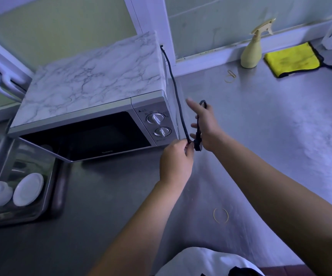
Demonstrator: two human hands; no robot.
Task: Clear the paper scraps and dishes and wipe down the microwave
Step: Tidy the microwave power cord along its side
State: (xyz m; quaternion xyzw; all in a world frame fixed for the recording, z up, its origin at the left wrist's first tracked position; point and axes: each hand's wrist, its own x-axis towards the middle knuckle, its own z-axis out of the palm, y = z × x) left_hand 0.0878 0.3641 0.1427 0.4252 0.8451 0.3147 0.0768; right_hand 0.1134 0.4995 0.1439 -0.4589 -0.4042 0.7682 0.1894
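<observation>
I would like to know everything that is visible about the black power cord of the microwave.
The power cord is thin, black and looks rubbery. It leaves the rear right corner of the microwave, runs down along its right side and reaches the left hand, which pinches it. Beyond that it folds into a loop held by the right hand, with the plug hanging below.

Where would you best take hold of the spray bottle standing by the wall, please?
I would grip the spray bottle at its narrow neck under the trigger head, coming from the front-left: it stands upright by the wall, its nozzle points right, and the yellow cloth lies on that side.
</observation>
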